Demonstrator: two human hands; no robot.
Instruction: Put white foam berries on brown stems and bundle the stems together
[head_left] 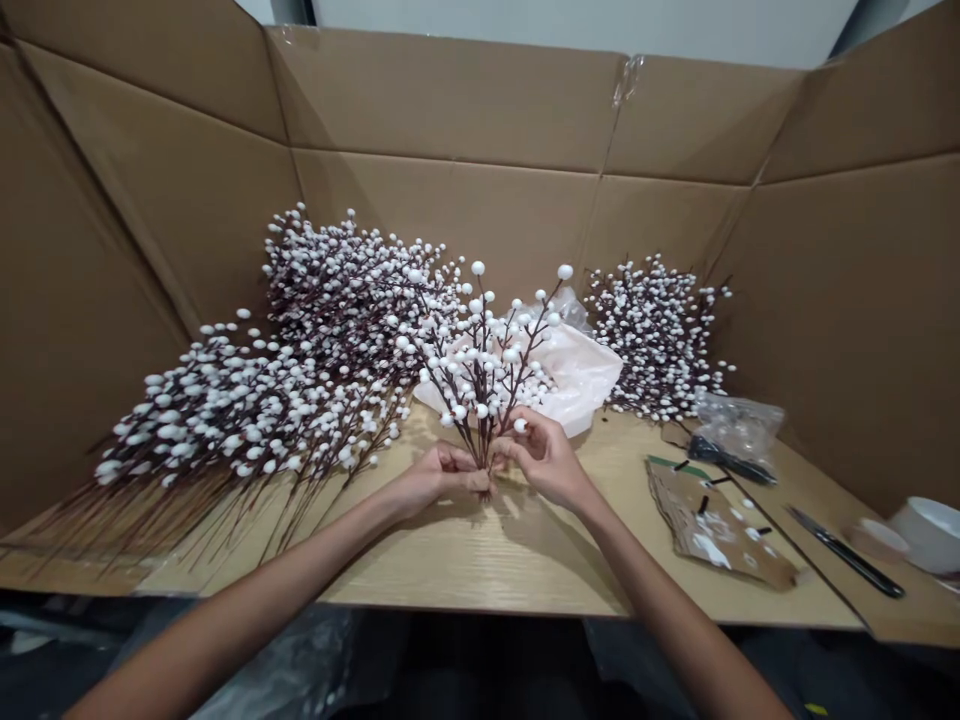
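A bunch of artificial white-berry stems [481, 375] stands upright in front of me, its brown twigs fanning out at the top. My left hand [442, 478] is closed around the bottom of the stems, thumb across the front. Just above and to the right, my right hand [541, 458] pinches a twig at the bunch's right side with thumb and fingertips. A white berry sits close to its fingers. The stem ends show a little below my left thumb. Behind the bunch lies a crumpled pale plastic sheet [581, 370].
Loose berry stems [240, 410] lie at left, before a large berry pile [345, 290]. Another berry pile [660, 340] stands back right. At right are a cardboard piece [712, 520] with white smears, a clear bag [739, 425], a utility knife [847, 550] and tape [930, 530]. Cardboard walls [450, 100] enclose the table.
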